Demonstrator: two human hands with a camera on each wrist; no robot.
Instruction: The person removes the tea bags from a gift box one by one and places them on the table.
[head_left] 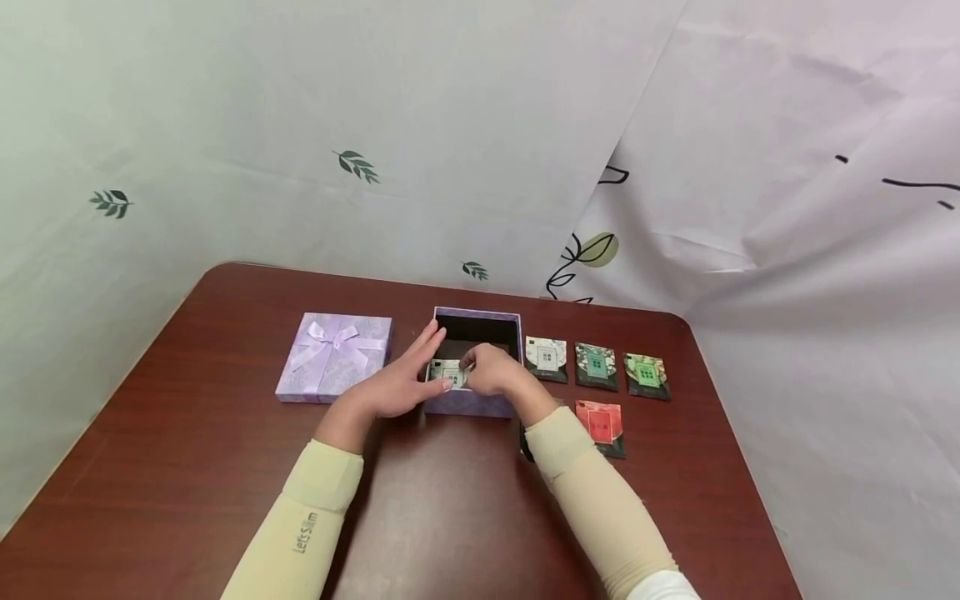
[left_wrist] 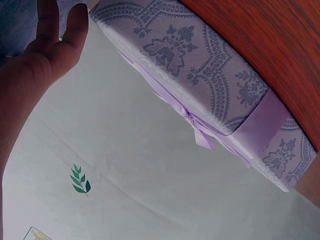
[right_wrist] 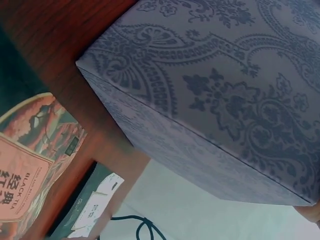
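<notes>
A purple patterned box [head_left: 468,405] with a dark inside stands without its lid at the middle of the table. At its left side is my left hand [head_left: 401,383], fingers extended along the wall and thumb by a pale tea sachet [head_left: 448,375]. My right hand [head_left: 495,371] reaches into the box with curled fingers and pinches that sachet's right edge; its fingertips are partly hidden. In the right wrist view the box's outer wall [right_wrist: 215,90] fills much of the picture, while the right hand is almost wholly out of sight.
Left of the box lies the lilac lid [head_left: 333,358] with a ribbon bow. To the right are a white sachet [head_left: 546,358], a dark green one [head_left: 597,367], a bright green one [head_left: 647,376] and a red black-tea sachet [head_left: 600,427]. Something dark is partly hidden under my right forearm.
</notes>
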